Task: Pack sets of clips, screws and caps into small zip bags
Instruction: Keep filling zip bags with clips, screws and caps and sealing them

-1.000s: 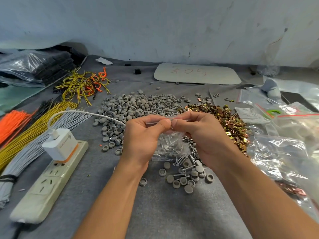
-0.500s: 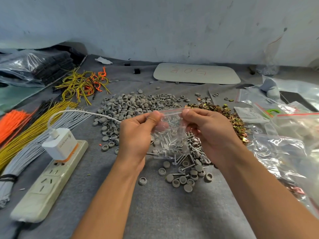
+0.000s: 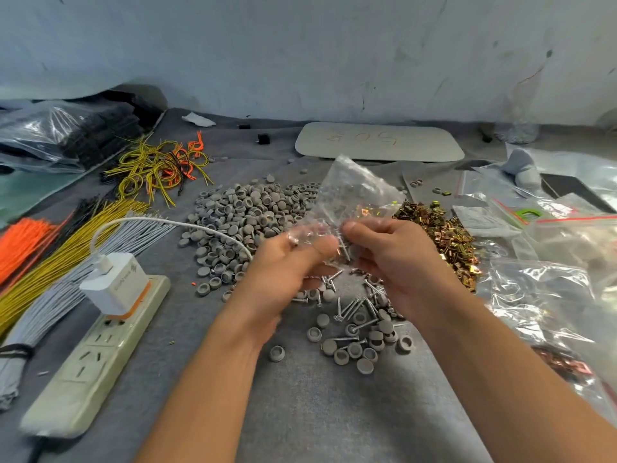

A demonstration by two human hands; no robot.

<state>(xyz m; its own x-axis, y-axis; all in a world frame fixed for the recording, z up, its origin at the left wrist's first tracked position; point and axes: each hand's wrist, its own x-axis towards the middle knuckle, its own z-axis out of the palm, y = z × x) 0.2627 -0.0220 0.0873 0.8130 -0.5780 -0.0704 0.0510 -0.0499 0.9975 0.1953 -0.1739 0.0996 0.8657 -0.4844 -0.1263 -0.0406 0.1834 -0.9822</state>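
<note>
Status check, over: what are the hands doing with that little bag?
Left hand, right hand both pinching zip bag. Bag tipped up, away. Loose screws, caps underneath.

Two hands (image 3: 289,262) (image 3: 395,259), one bag (image 3: 354,195), one power strip (image 3: 96,355).

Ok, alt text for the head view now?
The left hand and right hand pinch a clear bag above loose screws and grey caps on a grey cloth. A cap pile lies behind, gold clips at right, a power strip at left.

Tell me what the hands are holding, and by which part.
Left hand and right hand pinch one clear zip bag by its near, lower edge; the rest stands upward.
</note>
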